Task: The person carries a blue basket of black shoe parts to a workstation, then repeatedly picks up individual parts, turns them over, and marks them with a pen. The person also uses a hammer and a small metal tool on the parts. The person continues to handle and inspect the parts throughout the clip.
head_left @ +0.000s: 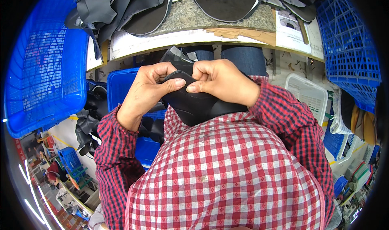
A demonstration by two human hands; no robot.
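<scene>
A black leather shoe upper (190, 106), stitched along its edge, lies bent in front of my checked apron. My left hand (148, 83) is closed on its upper edge, thumb on the near face and fingers curled behind. Close beside it, my right hand (225, 82) pinches the same edge, the two thumb tips almost meeting. Part of the upper's lining and a pale strip stick up behind the hands. The fingertips behind the leather are hidden.
Several black uppers (227, 5) are piled on the worktable (178, 23) ahead. A large blue crate (75, 88) stands at the left, another blue crate (350, 51) at the right. A blue bin (119, 86) and a white basket (310, 88) sit lower, either side of me.
</scene>
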